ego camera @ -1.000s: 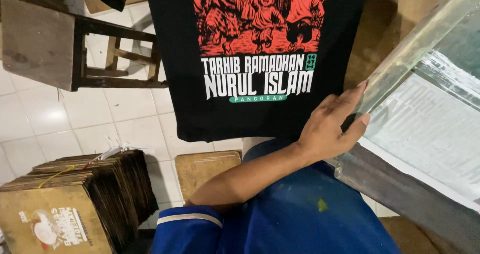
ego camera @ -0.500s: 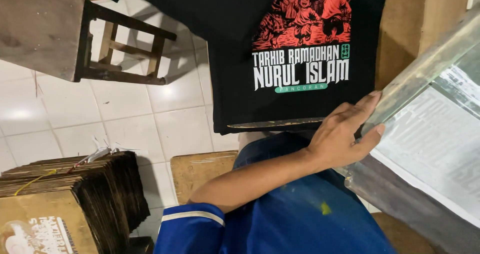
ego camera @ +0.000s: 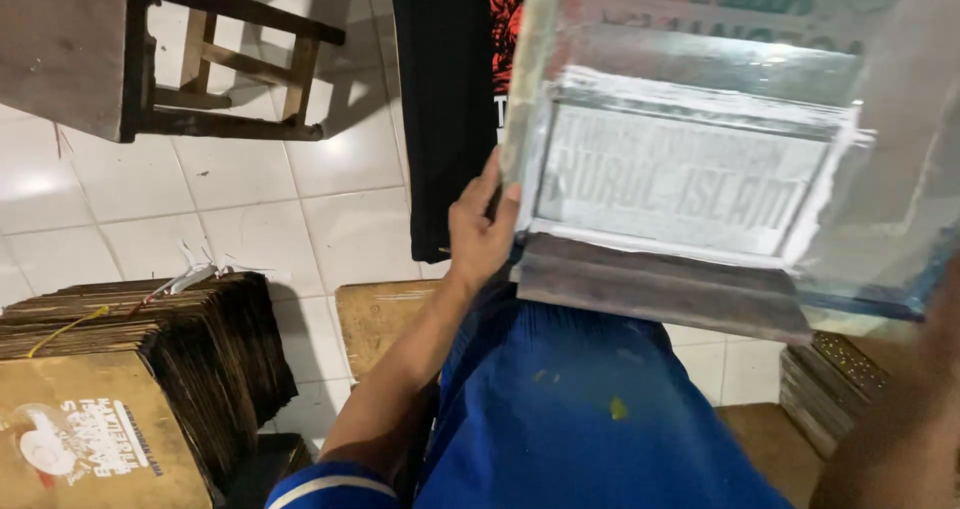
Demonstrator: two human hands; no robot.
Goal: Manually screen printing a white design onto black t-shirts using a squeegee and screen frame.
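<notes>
Screen: rectangular silver-taped screen-printing frame with translucent mesh stencil point(ego camera: 690, 179), held tilted over the black printed T-shirt point(ego camera: 445, 109), covering most of the print; near edge above the person's lap.
Left hand: left hand point(ego camera: 480, 234) clamped on the frame's left edge, thumb on the front face, fingers behind it.
Right hand: right hand only a blurred forearm at the frame's lower right corner; can't tell if it is gripping anything.
Shirt: hangs flat below the frame, red artwork showing at the frame's left edge.
Surroundings: blue trousers point(ego camera: 590, 409) beneath; stack of flattened brown cardboard boxes point(ego camera: 130, 369) at left; wooden stool point(ego camera: 150, 59) on white tiled floor point(ego camera: 230, 209).
Risk: probably a one-sided hold – frame could twist or slip, mesh dragging on the print and smearing ink or landing out of register.
</notes>
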